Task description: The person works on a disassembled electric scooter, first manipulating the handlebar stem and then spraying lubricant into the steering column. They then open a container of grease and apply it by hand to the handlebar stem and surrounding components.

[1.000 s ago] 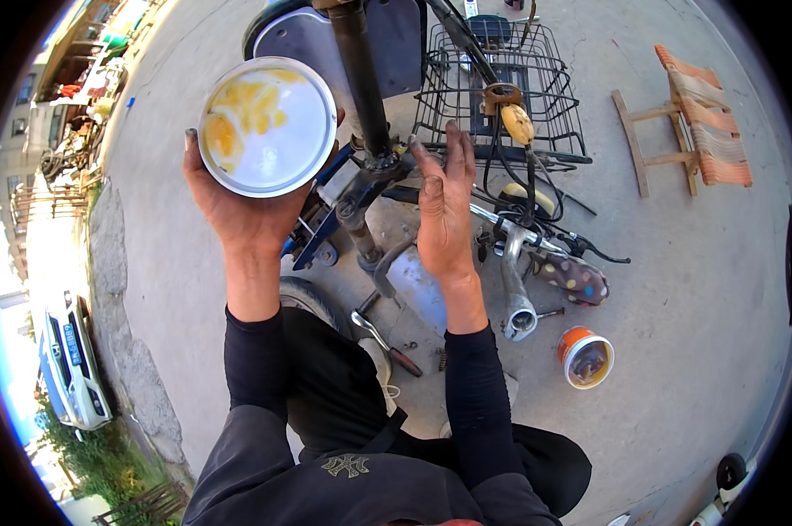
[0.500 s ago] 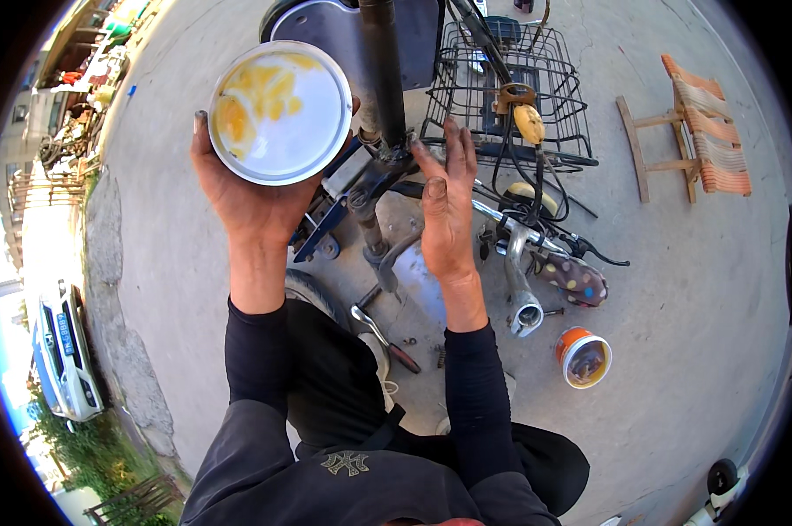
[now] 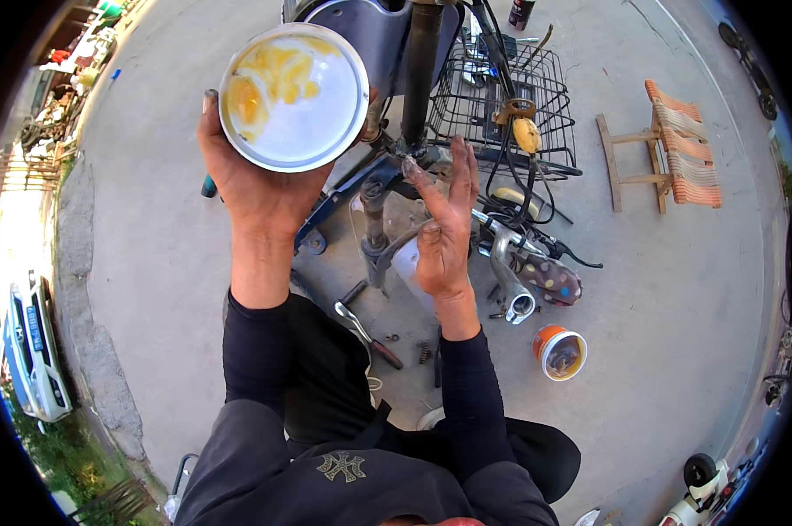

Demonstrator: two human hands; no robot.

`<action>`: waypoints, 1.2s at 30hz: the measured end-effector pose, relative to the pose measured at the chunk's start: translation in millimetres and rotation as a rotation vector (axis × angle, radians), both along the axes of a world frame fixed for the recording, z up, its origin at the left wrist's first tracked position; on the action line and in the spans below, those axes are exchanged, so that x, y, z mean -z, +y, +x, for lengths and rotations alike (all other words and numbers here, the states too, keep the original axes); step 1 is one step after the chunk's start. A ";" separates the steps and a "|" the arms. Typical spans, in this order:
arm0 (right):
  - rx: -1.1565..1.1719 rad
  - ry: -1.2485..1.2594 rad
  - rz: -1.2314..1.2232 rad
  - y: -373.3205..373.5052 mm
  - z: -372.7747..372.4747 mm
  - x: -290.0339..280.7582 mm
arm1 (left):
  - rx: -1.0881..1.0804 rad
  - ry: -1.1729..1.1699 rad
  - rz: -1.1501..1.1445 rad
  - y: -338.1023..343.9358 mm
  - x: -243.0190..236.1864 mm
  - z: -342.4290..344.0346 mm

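Note:
My left hand (image 3: 260, 202) grips a round white lid (image 3: 299, 131) by its edge, its inner face turned up. Smears of yellow grease cover the lid's upper left part. My right hand (image 3: 449, 241) is open, with fingers apart and dark, greasy tips. Its index fingertip is close to the lower end of a dark steering tube (image 3: 420, 79) on the partly dismantled bike; whether it touches cannot be made out. Below that, a bare metal fork stem (image 3: 374, 223) stands upright near my right hand's wrist.
A wire basket (image 3: 549, 114), cables and detached handlebars (image 3: 519, 272) lie ahead to the right. An orange-and-white tub (image 3: 549, 355) holds dark grease. A ratchet wrench (image 3: 370, 337) and small parts lie on the concrete. A folding stool (image 3: 681, 149) stands far right; a parked car (image 3: 36, 351), far left.
The view has shifted, so the bike sits slightly farther right and the tub farther left. My right fingers have spread more, the index reaching toward the tube. My left hand still holds the lid.

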State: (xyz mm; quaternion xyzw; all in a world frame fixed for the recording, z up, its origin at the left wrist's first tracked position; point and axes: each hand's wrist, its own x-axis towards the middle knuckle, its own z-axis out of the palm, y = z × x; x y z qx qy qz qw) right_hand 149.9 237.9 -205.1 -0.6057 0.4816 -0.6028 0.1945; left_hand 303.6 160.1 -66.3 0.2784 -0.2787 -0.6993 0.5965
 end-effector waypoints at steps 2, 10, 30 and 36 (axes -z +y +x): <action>-0.033 -0.285 0.081 -8.7 -16.8 4.3 | -0.018 0.025 -0.033 -2.5 0.6 3.8; -0.092 -0.420 0.518 -58.5 -52.6 -18.7 | 0.017 0.445 -0.070 -8.8 1.4 16.3; -0.596 0.168 0.983 -127.6 -81.6 -57.1 | -0.057 0.668 0.114 -34.4 29.8 50.3; -0.579 0.099 0.885 -142.0 -79.7 -55.3 | -0.015 0.741 0.056 -36.8 36.1 55.2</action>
